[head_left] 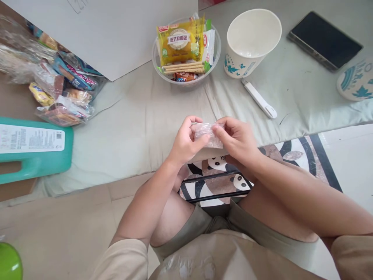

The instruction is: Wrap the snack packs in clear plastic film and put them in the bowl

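Note:
Between my two hands, at the front edge of the cloth-covered surface (131,144), is a small piece of crinkled clear plastic wrap (207,132). My left hand (186,142) pinches its left side between thumb and fingers. The right side is pinched by my right hand (237,138), thumb on top. Whether anything lies inside the plastic, I cannot make out. Beyond my hands stands a clear plastic bowl (162,78) filled with packaged snacks, including a yellow bread packet (178,41) and thin sticks (183,68).
Right of the bowl are a white paper cup (250,35), a white box cutter (260,100), a dark phone (326,39) and another patterned cup (357,83). At left are piled snack packets (64,105), a white board (116,31) and a green jug (58,161).

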Demonstrator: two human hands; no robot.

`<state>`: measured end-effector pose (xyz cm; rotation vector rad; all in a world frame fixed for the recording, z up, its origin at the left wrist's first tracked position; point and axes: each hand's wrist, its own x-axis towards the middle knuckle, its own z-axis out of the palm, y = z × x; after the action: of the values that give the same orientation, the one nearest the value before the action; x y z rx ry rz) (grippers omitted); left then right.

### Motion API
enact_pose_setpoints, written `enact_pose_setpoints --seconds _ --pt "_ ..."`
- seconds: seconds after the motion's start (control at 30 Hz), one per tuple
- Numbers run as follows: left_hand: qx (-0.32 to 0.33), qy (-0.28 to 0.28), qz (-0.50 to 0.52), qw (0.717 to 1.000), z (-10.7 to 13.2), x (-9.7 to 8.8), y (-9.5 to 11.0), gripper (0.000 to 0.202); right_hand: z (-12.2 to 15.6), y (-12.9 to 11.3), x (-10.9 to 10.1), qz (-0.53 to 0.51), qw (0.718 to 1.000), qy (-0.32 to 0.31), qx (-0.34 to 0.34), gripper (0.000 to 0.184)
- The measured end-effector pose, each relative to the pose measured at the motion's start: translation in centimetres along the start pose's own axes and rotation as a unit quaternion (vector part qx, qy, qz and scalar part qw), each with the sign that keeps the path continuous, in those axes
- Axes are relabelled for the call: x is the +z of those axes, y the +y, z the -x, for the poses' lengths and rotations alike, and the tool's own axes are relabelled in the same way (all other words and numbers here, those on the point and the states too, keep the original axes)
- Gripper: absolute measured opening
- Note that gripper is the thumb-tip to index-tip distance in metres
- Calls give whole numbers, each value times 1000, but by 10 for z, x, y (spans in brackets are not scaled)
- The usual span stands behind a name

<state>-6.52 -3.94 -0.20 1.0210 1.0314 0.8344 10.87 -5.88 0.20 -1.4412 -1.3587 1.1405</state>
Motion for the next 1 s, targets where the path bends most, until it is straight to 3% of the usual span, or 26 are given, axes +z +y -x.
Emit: enact_pose_setpoints --seconds 0.17,0.3,0.4,0.6,0.77,0.87,0.93,1.0 --pt "38 82 -39 995 -8 4 -9 56 1 1 4 3 999 -3 -36 24" --pt "91 120 -78 985 -10 1 -9 54 -1 2 4 -75 997 -27 9 28" --pt "123 163 -83 975 -8 -3 -6 52 -1 2 5 -48 996 -67 25 32" --pt "124 89 -70 986 -10 -9 -6 50 -4 -2 2 19 1000 -13 2 36" --pt "174 130 -97 971 -11 -10 -3 40 -10 -6 -7 -56 998 -19 -23 28" --pt "194 146 -109 964 -21 -10 16 36 -20 -4 -19 -135 990 38 -14 27" --pt "207 148 -132 958 -42 -3 42 31 -31 0 -31 -211 972 106 10 31" --pt "226 129 -228 938 -74 12 78 22 -44 8 -47 -284 943 167 36 37"
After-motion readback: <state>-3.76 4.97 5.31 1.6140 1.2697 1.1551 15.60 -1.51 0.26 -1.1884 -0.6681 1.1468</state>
